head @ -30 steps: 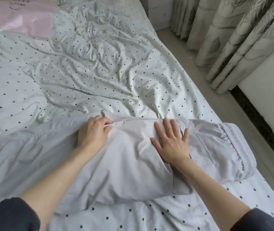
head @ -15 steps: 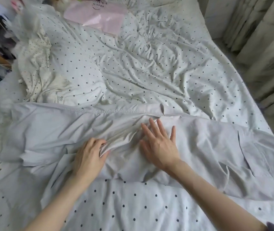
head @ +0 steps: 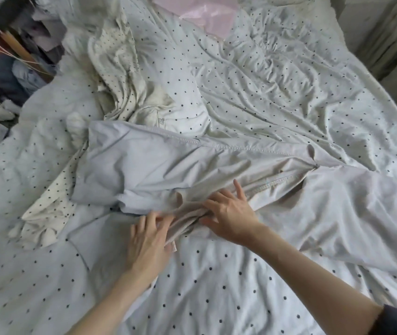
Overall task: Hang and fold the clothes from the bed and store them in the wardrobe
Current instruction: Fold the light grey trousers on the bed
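- basically the pale grey trousers [head: 216, 165] lie spread across the near half of the bed [head: 216, 274], lengthways left to right, waistband end running off toward the right edge of the view.
- left hand [head: 148, 240]: fingers curled into a bunched ridge of fabric at the near edge of the trousers, pinching it.
- right hand [head: 229, 213]: fingers straight and fanned, palm pressing flat on the cloth just right of that bunch. holds nothing.
- hands sit just beside each other, both on the crumpled middle section.
- handling, my read: thin woven cloth, light, fully limp. no stiffness, so it sags and creases wherever unsupported. matte surface, probably not slippery against the sheet.
- stitched seam [head: 241, 147] along the far edge is the firmest line in it; good reference for aligning the legs.
- where to grab: seams or hems, two points well apart, so the panel stays taut. a mid-panel pinch like the left hand's just makes more wrinkles.
- risk: dragging may pull the dotted sheet along with it.
- cream dotted garment [head: 125, 88] lies crumpled beyond, touching the left end of the trousers; pink item [head: 207, 15] at the far end of the bed. both unfolded.
- wardrobe not in view.
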Motion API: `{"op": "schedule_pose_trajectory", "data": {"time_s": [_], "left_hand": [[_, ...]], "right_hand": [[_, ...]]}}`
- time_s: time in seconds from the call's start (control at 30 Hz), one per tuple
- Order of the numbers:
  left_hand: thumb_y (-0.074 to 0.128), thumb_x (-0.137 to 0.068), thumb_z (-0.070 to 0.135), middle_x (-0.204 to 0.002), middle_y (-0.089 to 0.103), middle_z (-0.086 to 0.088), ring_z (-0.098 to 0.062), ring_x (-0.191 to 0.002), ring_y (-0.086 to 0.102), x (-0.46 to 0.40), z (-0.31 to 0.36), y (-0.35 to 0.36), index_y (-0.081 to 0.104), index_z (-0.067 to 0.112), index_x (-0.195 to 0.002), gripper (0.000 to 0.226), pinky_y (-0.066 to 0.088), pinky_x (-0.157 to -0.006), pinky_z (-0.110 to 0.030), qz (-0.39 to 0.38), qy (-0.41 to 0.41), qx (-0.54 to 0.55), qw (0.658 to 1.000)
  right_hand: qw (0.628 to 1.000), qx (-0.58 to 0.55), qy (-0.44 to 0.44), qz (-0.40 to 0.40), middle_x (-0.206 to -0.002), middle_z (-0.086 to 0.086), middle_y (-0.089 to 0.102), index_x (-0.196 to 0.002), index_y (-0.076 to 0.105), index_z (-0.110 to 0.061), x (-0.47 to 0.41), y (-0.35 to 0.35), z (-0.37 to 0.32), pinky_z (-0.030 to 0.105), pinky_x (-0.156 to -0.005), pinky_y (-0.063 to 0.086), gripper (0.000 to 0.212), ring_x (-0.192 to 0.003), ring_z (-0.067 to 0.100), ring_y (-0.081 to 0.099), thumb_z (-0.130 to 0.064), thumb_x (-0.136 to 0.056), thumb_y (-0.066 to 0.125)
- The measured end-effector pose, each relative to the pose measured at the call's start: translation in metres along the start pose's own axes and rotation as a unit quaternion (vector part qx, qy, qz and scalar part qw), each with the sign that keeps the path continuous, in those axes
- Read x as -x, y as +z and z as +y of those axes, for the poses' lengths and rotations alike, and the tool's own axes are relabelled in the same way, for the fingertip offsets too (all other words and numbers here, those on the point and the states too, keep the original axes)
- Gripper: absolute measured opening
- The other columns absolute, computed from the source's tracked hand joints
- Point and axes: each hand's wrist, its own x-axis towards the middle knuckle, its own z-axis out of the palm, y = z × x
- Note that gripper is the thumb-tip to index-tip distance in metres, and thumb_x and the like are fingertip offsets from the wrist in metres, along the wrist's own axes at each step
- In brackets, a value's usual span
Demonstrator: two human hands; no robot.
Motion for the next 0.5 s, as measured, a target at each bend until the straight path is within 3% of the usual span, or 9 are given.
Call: {"op": "schedule_pose_trajectory", "data": {"time_s": [0.07,0.13,0.17,0.23,0.33,0.4,0.5], "left_hand": [[0.088,-0.048,0.017,-0.110,0.056,-0.008,-0.031,-0.094,0.058,0.006,-0.018,0.010,0.062,0.022,-0.115,0.072,0.050,-0.072,-0.040,-0.029,-0.004,0.001,1.000],[0.073,-0.071,0.021,-0.126,0.047,0.000,-0.025,-0.109,0.052,0.007,-0.040,0.014,0.050,0.028,-0.127,0.061,0.045,-0.084,-0.035,-0.054,-0.015,0.016,0.998],[0.066,-0.077,0.021,-0.127,0.045,0.004,-0.022,-0.109,0.053,0.008,-0.052,0.014,0.046,0.030,-0.128,0.055,0.043,-0.084,-0.031,-0.054,-0.016,0.020,0.998],[0.059,-0.083,0.019,-0.120,0.049,0.006,-0.020,-0.102,0.057,0.008,-0.073,0.011,0.047,0.028,-0.123,0.043,0.044,-0.078,-0.030,-0.066,-0.015,0.042,0.997],[0.060,-0.084,0.019,-0.097,0.063,0.007,-0.017,-0.087,0.062,0.007,-0.099,-0.009,0.056,0.026,-0.104,0.022,0.048,-0.068,-0.030,-0.091,-0.032,0.123,0.988],[0.061,-0.083,0.018,-0.074,0.062,0.011,-0.013,-0.070,0.060,0.004,-0.116,-0.026,0.057,0.033,-0.086,0.016,0.043,-0.055,-0.026,-0.102,-0.068,0.167,0.978],[0.058,-0.083,0.018,-0.071,0.063,0.010,-0.013,-0.068,0.059,-0.008,-0.144,-0.049,0.061,0.034,-0.086,0.017,0.043,-0.057,-0.028,-0.078,-0.119,0.202,0.969]], "right_hand": [[0.999,0.020,-0.025,0.000,-0.124,0.000,0.055,-0.132,0.051,-0.030,-0.009,0.004,-0.016,0.051,-0.115,0.000,0.042,-0.125,0.020,0.042,-0.044,-0.092,0.049],[0.997,0.066,-0.046,-0.004,-0.120,0.002,0.059,-0.125,0.058,-0.024,-0.016,0.012,-0.033,0.050,-0.114,0.011,0.041,-0.119,0.024,0.050,-0.043,-0.090,0.053],[0.995,0.082,-0.052,-0.008,-0.116,0.003,0.062,-0.120,0.062,-0.019,-0.018,0.017,-0.041,0.051,-0.112,0.017,0.039,-0.114,0.025,0.054,-0.041,-0.088,0.057],[0.993,0.099,-0.060,-0.014,-0.105,0.004,0.066,-0.106,0.067,-0.014,-0.019,0.024,-0.053,0.053,-0.103,0.033,0.034,-0.102,0.026,0.061,-0.035,-0.080,0.068],[0.993,0.100,-0.056,0.015,-0.079,0.000,0.068,-0.087,0.070,-0.015,-0.021,0.025,-0.064,0.044,-0.081,0.050,0.033,-0.076,0.022,0.068,-0.032,-0.062,0.083],[0.995,0.084,-0.054,0.032,-0.075,0.001,0.067,-0.091,0.069,-0.014,-0.026,0.024,-0.070,0.040,-0.075,0.051,0.034,-0.071,0.023,0.068,-0.029,-0.063,0.082],[0.997,0.059,-0.049,0.032,-0.092,0.005,0.068,-0.105,0.064,-0.013,-0.040,0.017,-0.079,0.038,-0.083,0.040,0.025,-0.087,0.028,0.065,-0.026,-0.083,0.064]]}}
